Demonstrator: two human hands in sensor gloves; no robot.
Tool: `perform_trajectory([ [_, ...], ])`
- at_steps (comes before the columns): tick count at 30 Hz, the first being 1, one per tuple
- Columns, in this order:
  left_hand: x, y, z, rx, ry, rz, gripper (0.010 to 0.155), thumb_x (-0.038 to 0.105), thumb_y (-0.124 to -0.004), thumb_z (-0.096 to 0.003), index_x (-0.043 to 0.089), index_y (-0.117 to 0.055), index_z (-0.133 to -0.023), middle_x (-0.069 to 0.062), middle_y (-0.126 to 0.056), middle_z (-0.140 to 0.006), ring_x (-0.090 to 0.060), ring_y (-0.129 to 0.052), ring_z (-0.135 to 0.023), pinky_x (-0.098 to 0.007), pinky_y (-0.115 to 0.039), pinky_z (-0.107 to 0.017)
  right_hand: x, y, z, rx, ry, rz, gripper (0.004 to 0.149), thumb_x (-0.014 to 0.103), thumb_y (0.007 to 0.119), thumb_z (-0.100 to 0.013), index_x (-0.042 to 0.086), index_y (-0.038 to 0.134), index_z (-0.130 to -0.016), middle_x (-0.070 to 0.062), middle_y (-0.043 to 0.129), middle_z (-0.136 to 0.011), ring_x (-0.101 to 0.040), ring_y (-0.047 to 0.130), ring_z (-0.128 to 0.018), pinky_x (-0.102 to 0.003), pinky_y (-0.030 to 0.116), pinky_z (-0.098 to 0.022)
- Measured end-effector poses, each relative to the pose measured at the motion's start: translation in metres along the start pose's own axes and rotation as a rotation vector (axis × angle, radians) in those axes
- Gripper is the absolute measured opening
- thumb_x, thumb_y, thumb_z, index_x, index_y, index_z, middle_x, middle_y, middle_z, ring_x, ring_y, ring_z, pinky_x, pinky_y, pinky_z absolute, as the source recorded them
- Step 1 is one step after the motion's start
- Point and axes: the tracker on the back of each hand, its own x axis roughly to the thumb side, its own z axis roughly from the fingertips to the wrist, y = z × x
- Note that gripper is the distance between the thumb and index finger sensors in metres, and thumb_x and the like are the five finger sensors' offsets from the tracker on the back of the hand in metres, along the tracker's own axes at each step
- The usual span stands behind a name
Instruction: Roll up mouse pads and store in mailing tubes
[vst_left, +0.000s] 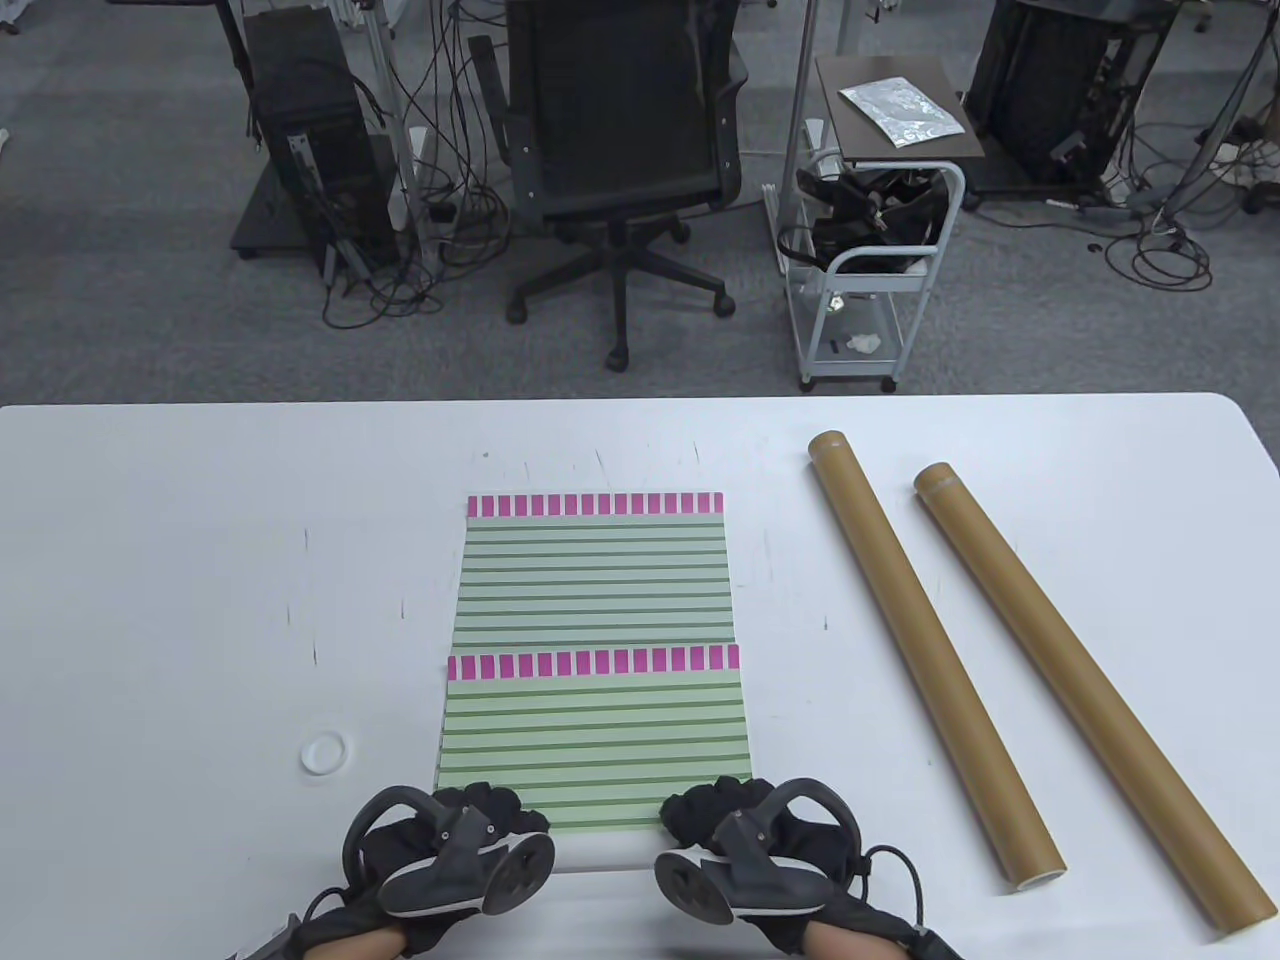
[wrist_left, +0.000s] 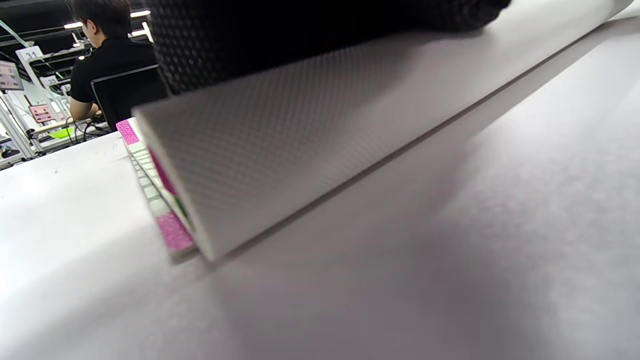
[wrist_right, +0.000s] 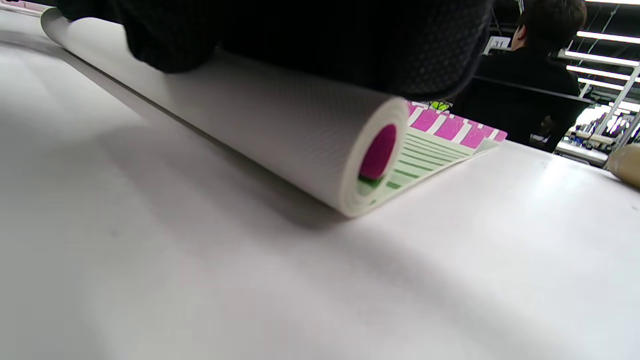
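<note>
Both gloved hands sit on the near edge of the nearer mouse pad, the left hand at its left corner and the right hand at its right, fingers curled over a roll that has only just started; the right wrist view shows a turn or so of white backing wrapped round a pink and green core. The roll's long axis runs side to side across the white table, so the rest of the pad lies flat straight ahead of both hands, and I judge the coming move is a push away from the person with both hands kept level. The second mouse pad lies beyond it, its near edge tucked under the first. Two brown mailing tubes lie well off to the right, slanted, closer to the right hand, and a small white cap sits left of the pad. A card far off in the left wrist view seems to read 31; I see no other legible writing.
</note>
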Motion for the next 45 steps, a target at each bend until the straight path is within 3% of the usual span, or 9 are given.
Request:
perform_trajectory([
  [3,0.001,0.008,0.006,0.028,-0.05,-0.02,0.058,0.053,-0.074,-0.0371,0.038,-0.068,-0.092,0.004,-0.083,-0.09,-0.019,-0.093,-0.074,-0.031,-0.084,-0.058,0.0,0.0,0.0,-0.005,0.007,0.011,0.05,0.036,0.071,-0.046,0.019,0.073,-0.094,-0.005,0.085,-0.084,-0.027,0.09,-0.067,-0.046,0.077,-0.057],
  [10,0.015,0.005,0.004,0.075,-0.023,-0.092,0.049,0.048,-0.078,-0.0374,0.033,-0.078,-0.084,0.007,-0.091,-0.08,-0.015,-0.098,-0.067,-0.029,-0.087,-0.054,-0.007,0.001,0.0,-0.004,0.033,-0.035,0.051,0.037,0.067,-0.048,0.019,0.073,-0.095,-0.005,0.086,-0.085,-0.027,0.09,-0.069,-0.046,0.077,-0.057],
  [16,0.008,0.003,0.0,0.026,-0.02,-0.039,0.048,0.048,-0.073,-0.0398,0.033,-0.078,-0.086,0.006,-0.092,-0.081,-0.016,-0.098,-0.069,-0.03,-0.087,-0.055,-0.019,0.007,-0.001,0.043,0.052,-0.129,0.06,0.045,0.075,-0.042,0.02,0.071,-0.096,-0.004,0.084,-0.087,-0.027,0.089,-0.07,-0.046,0.076,-0.058],
  [21,0.004,0.001,0.001,0.006,-0.033,-0.016,0.062,0.06,-0.072,-0.0328,0.032,-0.076,-0.088,0.005,-0.09,-0.083,-0.017,-0.097,-0.072,-0.032,-0.086,-0.057,-0.016,0.001,-0.003,0.035,0.013,-0.067,0.056,0.044,0.075,-0.043,0.02,0.076,-0.093,-0.003,0.09,-0.082,-0.023,0.094,-0.065,-0.04,0.081,-0.053],
  [30,0.003,-0.001,0.005,0.039,-0.02,-0.017,0.05,0.053,-0.07,-0.0364,0.037,-0.074,-0.084,0.011,-0.096,-0.076,-0.015,-0.103,-0.063,-0.025,-0.091,-0.045,-0.024,0.007,0.001,0.05,0.015,-0.264,0.054,0.042,0.07,-0.045,0.018,0.077,-0.093,-0.005,0.089,-0.081,-0.025,0.092,-0.063,-0.042,0.077,-0.055],
  [33,-0.001,-0.002,0.001,0.01,0.001,0.028,0.049,0.049,-0.067,-0.0394,0.036,-0.076,-0.086,0.009,-0.095,-0.079,-0.016,-0.102,-0.067,-0.028,-0.09,-0.048,-0.027,0.007,0.003,0.018,0.03,-0.222,0.055,0.043,0.069,-0.045,0.021,0.073,-0.096,-0.004,0.084,-0.087,-0.026,0.088,-0.071,-0.044,0.075,-0.06],
  [38,-0.009,-0.006,-0.005,-0.018,0.043,0.105,0.047,0.046,-0.061,-0.0421,0.038,-0.076,-0.086,0.009,-0.085,-0.092,-0.019,-0.093,-0.081,-0.034,-0.084,-0.061,-0.032,0.009,-0.001,0.058,0.046,-0.242,0.054,0.043,0.072,-0.044,0.022,0.074,-0.094,-0.003,0.086,-0.085,-0.025,0.089,-0.069,-0.044,0.076,-0.058],
  [43,-0.013,-0.002,-0.003,-0.041,0.031,0.076,0.049,0.05,-0.063,-0.0414,0.035,-0.077,-0.086,0.006,-0.092,-0.084,-0.019,-0.098,-0.072,-0.033,-0.086,-0.056,-0.024,0.006,-0.005,0.071,0.036,-0.16,0.052,0.038,0.069,-0.046,0.019,0.076,-0.094,-0.005,0.087,-0.084,-0.027,0.091,-0.067,-0.045,0.077,-0.057],
  [45,-0.014,0.0,0.002,0.014,0.041,0.022,0.053,0.054,-0.069,-0.0382,0.034,-0.076,-0.087,0.007,-0.09,-0.085,-0.018,-0.097,-0.073,-0.033,-0.085,-0.057,-0.022,0.006,-0.006,0.075,0.035,-0.127,0.051,0.036,0.067,-0.046,0.019,0.076,-0.094,-0.005,0.087,-0.084,-0.027,0.091,-0.067,-0.045,0.078,-0.056],
])
